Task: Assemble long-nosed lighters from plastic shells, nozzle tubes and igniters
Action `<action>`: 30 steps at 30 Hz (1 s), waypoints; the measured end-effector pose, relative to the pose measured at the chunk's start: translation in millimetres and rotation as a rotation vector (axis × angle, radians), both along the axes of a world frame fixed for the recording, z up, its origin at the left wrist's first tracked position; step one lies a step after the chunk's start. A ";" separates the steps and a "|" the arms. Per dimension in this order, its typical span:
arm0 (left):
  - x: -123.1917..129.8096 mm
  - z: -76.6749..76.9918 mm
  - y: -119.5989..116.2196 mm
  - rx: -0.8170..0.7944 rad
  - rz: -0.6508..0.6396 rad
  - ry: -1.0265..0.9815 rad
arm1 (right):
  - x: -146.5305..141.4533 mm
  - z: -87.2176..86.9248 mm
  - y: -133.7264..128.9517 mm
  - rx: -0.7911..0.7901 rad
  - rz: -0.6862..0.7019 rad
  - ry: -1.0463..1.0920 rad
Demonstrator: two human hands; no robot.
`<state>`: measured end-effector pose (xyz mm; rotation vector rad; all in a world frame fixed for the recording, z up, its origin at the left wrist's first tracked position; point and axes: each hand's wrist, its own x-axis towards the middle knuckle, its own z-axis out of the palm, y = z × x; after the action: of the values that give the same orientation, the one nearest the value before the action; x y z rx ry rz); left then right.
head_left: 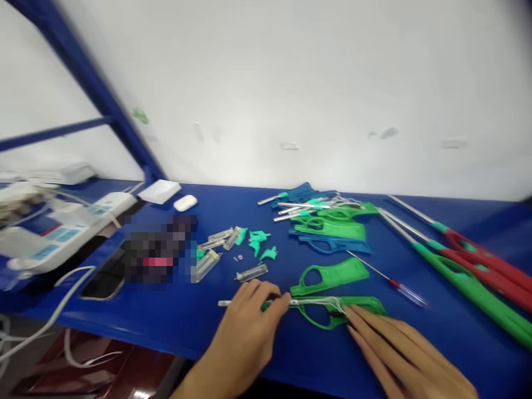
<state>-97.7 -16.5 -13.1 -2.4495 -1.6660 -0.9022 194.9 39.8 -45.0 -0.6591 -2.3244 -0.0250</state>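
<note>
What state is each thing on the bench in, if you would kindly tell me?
Left hand: gripping the metal rod
Right hand: fingertips at the nearest green casing
Nearest green casing: opened, wires showing
Green half-casing just behind: detached
Long green lighter: assembled
Red lighters: assembled
Screwdriver: lying flat
Phone: screen dark

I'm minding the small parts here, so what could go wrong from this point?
The thin wire might get pinched or tugged, since it runs over the open green shell close to the fingertips of the right hand.
The metal tube, gripped by the left hand, could shift out of line with the shell.
The tiny bits lie loose and could get brushed away.
</note>
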 end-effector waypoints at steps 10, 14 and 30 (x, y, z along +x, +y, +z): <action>-2.7 3.5 4.4 0.022 -0.013 0.020 | -14.2 17.8 -12.9 -0.134 -0.191 -0.070; -2.5 4.6 5.7 0.045 -0.014 0.028 | -16.7 18.1 -12.6 -0.152 -0.203 -0.033; -2.9 1.1 5.9 0.053 -0.025 0.024 | -14.1 20.1 -13.6 -0.149 -0.176 -0.077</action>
<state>-100.6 -10.6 -12.0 -2.4417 -1.5869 -0.9033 180.8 26.2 -24.8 -0.9519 -2.3504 0.0433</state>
